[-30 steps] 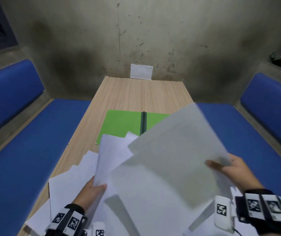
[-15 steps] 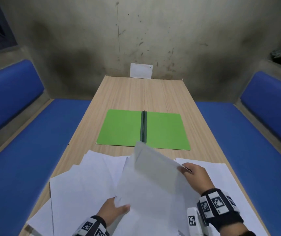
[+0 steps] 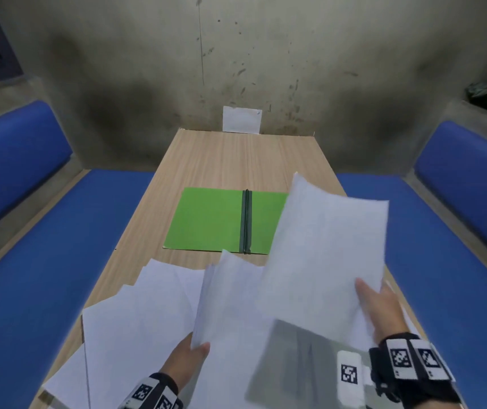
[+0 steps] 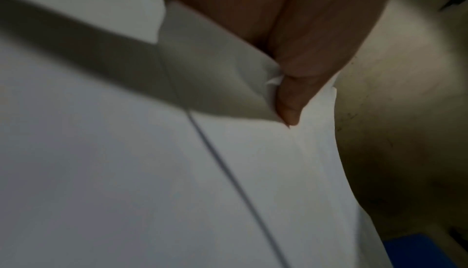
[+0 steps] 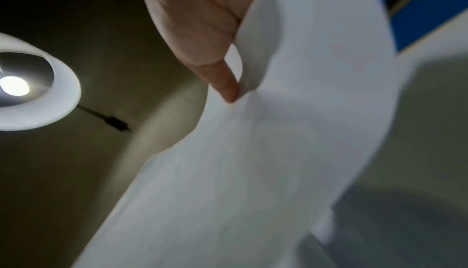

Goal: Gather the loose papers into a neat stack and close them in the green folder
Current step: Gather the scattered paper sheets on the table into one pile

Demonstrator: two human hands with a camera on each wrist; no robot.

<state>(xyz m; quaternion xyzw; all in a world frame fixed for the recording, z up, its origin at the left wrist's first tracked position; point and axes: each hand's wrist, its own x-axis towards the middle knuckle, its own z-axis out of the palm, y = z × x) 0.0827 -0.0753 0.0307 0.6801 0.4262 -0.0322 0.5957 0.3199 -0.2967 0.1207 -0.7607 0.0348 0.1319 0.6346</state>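
Note:
The green folder (image 3: 207, 219) lies open and flat in the middle of the wooden table (image 3: 236, 154), its dark spine running away from me. Loose white papers (image 3: 142, 314) are spread over the near end. My left hand (image 3: 190, 354) pinches the lower corner of a few gathered sheets (image 3: 227, 296); the left wrist view shows the thumb (image 4: 291, 100) pressed on those sheets (image 4: 253, 172). My right hand (image 3: 376, 305) holds one sheet (image 3: 325, 246) raised above the table, covering the folder's right flap. In the right wrist view the thumb (image 5: 225, 84) pinches that sheet (image 5: 253, 152).
Blue padded benches (image 3: 44, 276) (image 3: 442, 261) run along both sides of the table. A stained wall (image 3: 236, 54) closes the far end, with a small white card (image 3: 241, 119) propped against it. A ceiling lamp (image 5: 25, 84) shows in the right wrist view.
My right hand laid the earlier sheet onto the bundle, then lifted another sheet up and to the right. My left hand kept its hold on the gathered sheets.

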